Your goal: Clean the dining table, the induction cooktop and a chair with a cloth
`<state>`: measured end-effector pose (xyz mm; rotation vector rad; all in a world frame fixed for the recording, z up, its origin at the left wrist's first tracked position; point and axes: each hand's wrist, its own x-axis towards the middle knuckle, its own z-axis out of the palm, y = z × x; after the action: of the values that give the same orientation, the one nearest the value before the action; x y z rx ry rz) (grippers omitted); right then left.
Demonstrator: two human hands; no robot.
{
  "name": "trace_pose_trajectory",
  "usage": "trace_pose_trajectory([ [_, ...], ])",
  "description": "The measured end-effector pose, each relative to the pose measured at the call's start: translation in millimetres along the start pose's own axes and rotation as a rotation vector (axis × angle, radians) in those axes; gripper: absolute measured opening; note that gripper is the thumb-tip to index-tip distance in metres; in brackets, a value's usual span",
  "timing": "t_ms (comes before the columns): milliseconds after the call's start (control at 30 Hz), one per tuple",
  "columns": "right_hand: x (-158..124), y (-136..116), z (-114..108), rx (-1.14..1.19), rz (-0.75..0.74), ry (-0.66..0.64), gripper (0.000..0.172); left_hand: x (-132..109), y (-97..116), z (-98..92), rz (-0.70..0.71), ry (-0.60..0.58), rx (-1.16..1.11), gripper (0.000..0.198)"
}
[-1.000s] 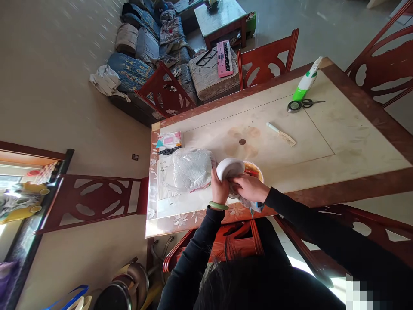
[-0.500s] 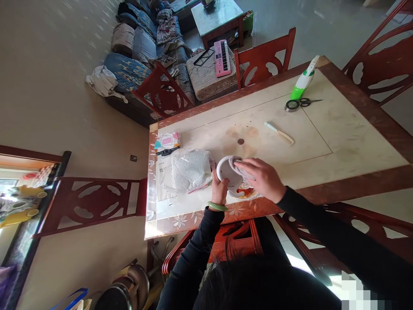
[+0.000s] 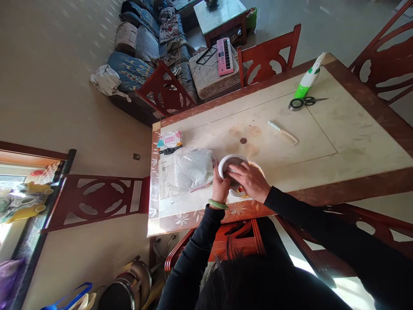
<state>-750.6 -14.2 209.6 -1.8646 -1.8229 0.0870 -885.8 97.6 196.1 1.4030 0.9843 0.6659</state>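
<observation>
My left hand (image 3: 220,187), a green bangle on its wrist, grips the near rim of a white bowl (image 3: 229,162) held tilted above the table. My right hand (image 3: 249,181) is pressed inside the bowl with its fingers closed on a pale cloth that barely shows. Under both hands a patterned plate (image 3: 256,167) with orange-red marks peeks out. A clear bag of white tissue (image 3: 191,168) lies just left of the bowl, on top of a white paper (image 3: 163,172).
The long marble-topped table (image 3: 322,133) carries a comb (image 3: 282,132), scissors (image 3: 311,101) beside a tape roll (image 3: 294,104), a green-and-white bottle (image 3: 308,80) and a pink wipes pack (image 3: 169,140). Red wooden chairs (image 3: 93,199) ring the table; a sofa (image 3: 151,47) stands behind.
My right hand moved from the bowl's outer underside to its upper rim and now sits inside the bowl. The bowl turned in my left hand, which kept its grip.
</observation>
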Motion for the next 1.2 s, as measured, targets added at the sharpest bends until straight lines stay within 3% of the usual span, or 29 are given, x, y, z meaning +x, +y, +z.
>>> trace_pose_trajectory([
  [100,-3.5,3.1,0.6,0.016,-0.091,-0.05,0.036,-0.7,-1.5,-1.4,-0.033,-0.012,-0.026,0.053],
  [267,0.2,5.5,-2.3,0.006,0.065,0.004,0.038,1.1,-3.9,-1.1,-0.021,0.002,0.002,0.051],
  [467,-6.3,10.9,0.9,0.01,-0.183,-0.121,0.031,2.2,5.5,-3.5,0.032,-0.048,0.049,0.051],
  [600,-4.1,13.0,-10.1,-0.039,0.006,-0.061,0.034,0.4,3.7,-5.2,-0.006,-0.047,0.046,0.049],
  [667,1.3,7.9,-9.5,-0.038,0.027,-0.029,0.036,1.3,0.9,-5.0,-0.023,-0.058,0.037,0.048],
  [867,-5.3,-0.3,10.9,0.013,-0.173,-0.123,0.028,1.5,-4.0,-8.2,-0.009,-0.069,0.025,0.057],
  [967,-8.1,1.7,9.9,-0.005,-0.193,-0.144,0.029,-0.9,-6.9,-9.6,-0.015,-0.066,0.01,0.057],
  [1067,0.2,-0.5,2.6,-0.064,-0.119,-0.116,0.032,-1.5,-9.7,-9.0,-0.032,-0.068,0.009,0.05],
  [1200,9.7,-8.8,-6.2,-0.136,0.121,-0.11,0.043,1.2,-8.9,-7.2,-0.005,0.005,0.043,0.05],
])
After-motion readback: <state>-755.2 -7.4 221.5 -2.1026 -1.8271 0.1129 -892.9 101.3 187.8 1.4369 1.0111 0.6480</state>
